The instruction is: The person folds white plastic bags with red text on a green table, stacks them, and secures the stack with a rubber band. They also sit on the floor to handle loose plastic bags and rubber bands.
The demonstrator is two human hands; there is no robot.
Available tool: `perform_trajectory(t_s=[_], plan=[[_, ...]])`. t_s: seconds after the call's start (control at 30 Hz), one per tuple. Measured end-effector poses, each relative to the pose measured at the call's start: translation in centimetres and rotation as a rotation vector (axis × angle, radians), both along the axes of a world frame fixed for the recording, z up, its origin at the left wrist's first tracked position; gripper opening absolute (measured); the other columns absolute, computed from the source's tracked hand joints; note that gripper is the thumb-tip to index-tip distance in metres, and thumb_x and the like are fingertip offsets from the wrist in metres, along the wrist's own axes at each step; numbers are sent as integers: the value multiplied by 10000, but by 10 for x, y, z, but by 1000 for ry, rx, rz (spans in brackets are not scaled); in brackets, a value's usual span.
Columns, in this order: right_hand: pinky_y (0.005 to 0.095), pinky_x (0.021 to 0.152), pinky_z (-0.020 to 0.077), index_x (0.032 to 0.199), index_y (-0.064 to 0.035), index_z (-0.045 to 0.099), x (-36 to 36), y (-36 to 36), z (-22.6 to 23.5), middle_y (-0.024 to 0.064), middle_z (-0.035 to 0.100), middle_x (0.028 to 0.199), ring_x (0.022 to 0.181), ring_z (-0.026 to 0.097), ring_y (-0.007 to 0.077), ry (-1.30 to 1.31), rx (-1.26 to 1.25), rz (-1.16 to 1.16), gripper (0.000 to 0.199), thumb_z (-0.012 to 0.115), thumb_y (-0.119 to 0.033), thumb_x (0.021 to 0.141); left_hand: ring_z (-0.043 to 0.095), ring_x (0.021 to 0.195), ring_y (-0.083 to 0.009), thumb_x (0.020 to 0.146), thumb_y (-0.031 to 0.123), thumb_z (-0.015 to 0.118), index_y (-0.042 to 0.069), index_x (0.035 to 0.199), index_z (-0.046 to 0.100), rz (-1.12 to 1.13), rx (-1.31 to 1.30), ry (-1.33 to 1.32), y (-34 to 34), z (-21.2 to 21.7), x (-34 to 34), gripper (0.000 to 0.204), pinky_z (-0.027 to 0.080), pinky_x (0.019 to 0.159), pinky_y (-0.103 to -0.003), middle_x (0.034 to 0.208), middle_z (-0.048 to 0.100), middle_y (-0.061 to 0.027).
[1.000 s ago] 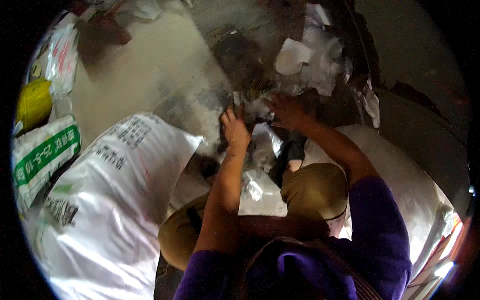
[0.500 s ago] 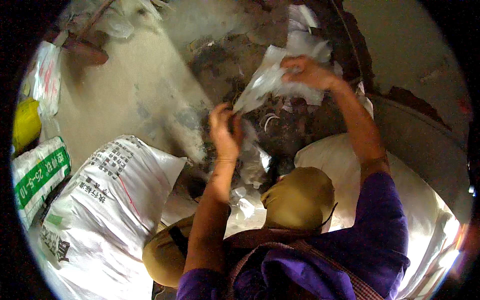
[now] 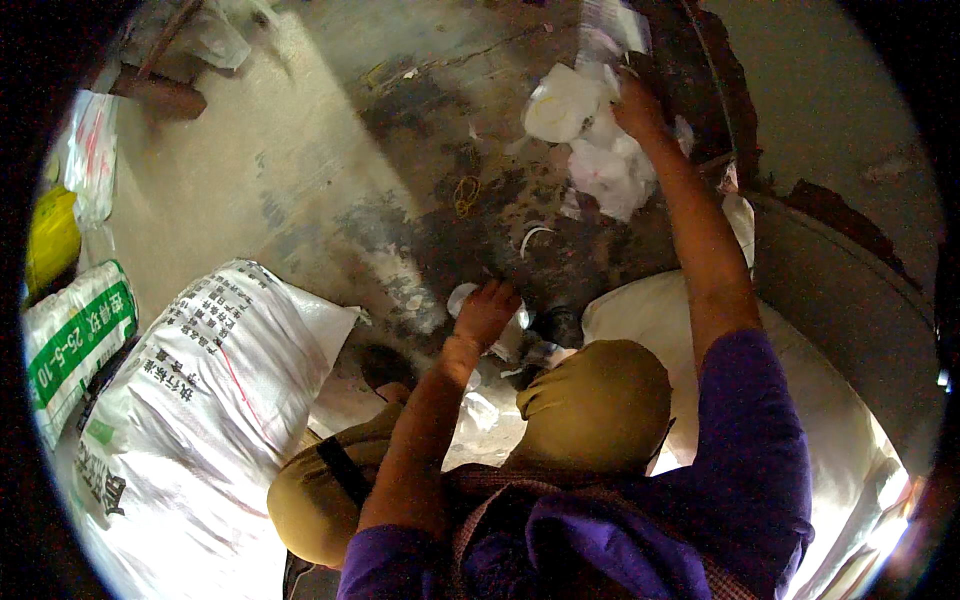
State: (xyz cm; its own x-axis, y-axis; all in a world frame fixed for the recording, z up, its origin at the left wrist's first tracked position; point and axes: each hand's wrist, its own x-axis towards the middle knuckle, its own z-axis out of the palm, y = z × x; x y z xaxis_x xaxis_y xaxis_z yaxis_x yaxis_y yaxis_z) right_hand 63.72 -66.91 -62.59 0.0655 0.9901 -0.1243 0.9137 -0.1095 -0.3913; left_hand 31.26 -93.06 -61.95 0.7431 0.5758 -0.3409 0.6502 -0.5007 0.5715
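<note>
Pile of thin white sheets (image 3: 612, 180): on the floor, long axis running away from the body, spreading left and nearward of the right hand (image 3: 638, 108), which is the closer hand; whether its fingers grip cannot be told. Left hand (image 3: 487, 315): well apart, fingers bent over pale plastic scraps (image 3: 510, 342), hold unconfirmed.

Dim overall. Pale light is lying across the floor (image 3: 290, 150) at upper left; shadow is darkening the centre. Glare is bleaching the printed white sack (image 3: 205, 400) toward its lower end. Fisheye is bending edges; grainy black is filling the corners.
</note>
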Motion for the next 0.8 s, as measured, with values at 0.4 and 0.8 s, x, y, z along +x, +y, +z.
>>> perform_trajectory(t_s=[0.4, 0.8], plan=[[396, 822, 473, 1124, -52, 553, -37, -5, 105, 169, 541, 1083, 965, 560, 359, 20, 479, 223, 443, 689, -24, 703, 616, 712, -244, 780, -42, 484, 16, 1057, 590, 1174, -369, -651, 58, 17, 36, 302, 475, 650, -351, 912, 641, -166], [345, 694, 485, 1100, -45, 547, 123, -25, 87, 79, 613, 912, 764, 582, 187, 715, -394, 87, 451, 646, -337, 772, 601, 883, -196, 781, -102, 421, 15, 1026, 618, 1400, -689, -642, 31, -17, 60, 335, 449, 795, -291, 978, 637, -118]])
